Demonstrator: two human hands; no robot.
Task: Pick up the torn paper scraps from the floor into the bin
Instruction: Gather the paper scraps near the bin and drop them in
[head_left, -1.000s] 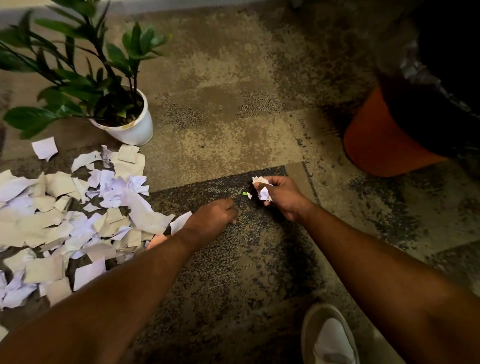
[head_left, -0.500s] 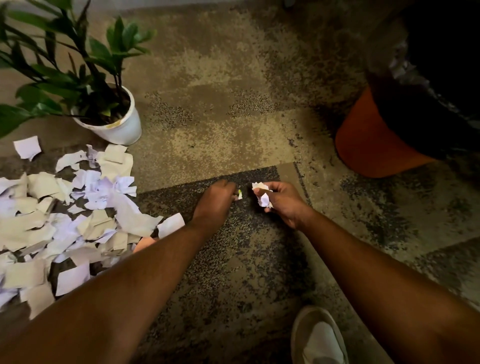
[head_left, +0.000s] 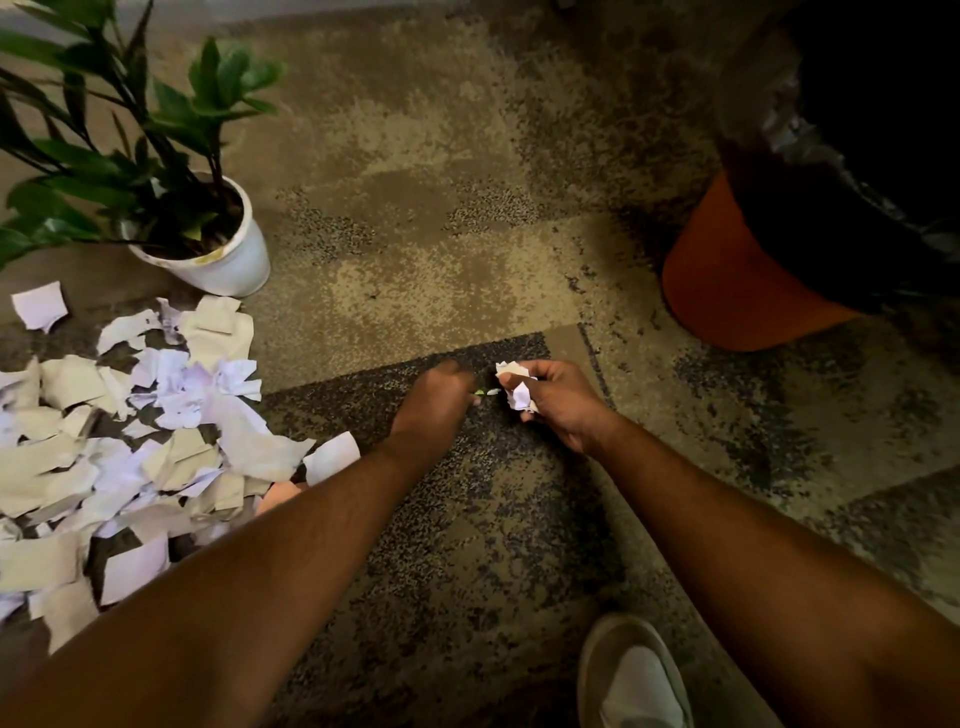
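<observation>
A big pile of torn white and beige paper scraps covers the carpet at the left. My right hand grips a small wad of crumpled scraps just above the dark carpet patch. A tiny green-and-white scrap lies between my two hands. My left hand has its fingers curled, and the fingertips pinch that tiny scrap. The orange bin with a black liner stands at the upper right, an arm's length beyond my right hand.
A green plant in a white pot stands at the upper left, just behind the pile. My pale shoe sits at the bottom edge. Mottled carpet stretches between the pot and the bin.
My left hand has moved right, away from the pile, until its fingertips reached the tiny scrap beside my right hand. My right hand has kept its wad and barely moved.
</observation>
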